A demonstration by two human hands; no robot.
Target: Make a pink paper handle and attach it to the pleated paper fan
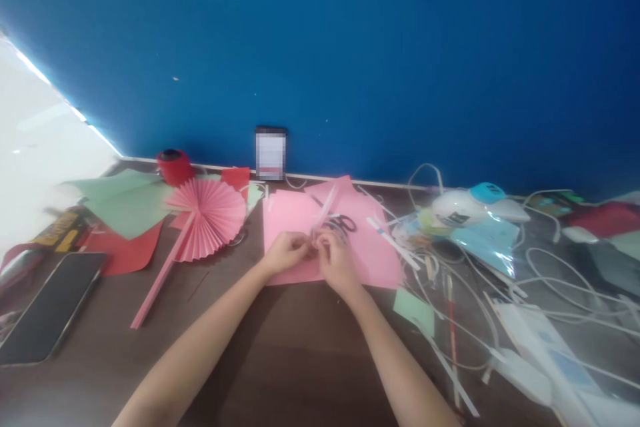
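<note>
Over the pink paper sheets (373,260), my left hand (289,255) and my right hand (336,263) meet with fingertips pinched together. A thin pale strip (326,203), which looks like paper, rises from between them; blur hides its lower end. Both hands are closed on it. Just behind my right hand lies a pair of scissors (345,222) with dark handles, partly covered. To the left of my hands rests a pleated pink paper fan (220,217) with a long folded pink handle (159,287).
A dark phone (53,307) lies at left, near green paper (123,203), red paper (130,250) and a red cylinder (175,168). A device with a blurred screen (271,155) leans on the blue wall. White cables (480,340) and a white-and-blue object (470,205) crowd the right.
</note>
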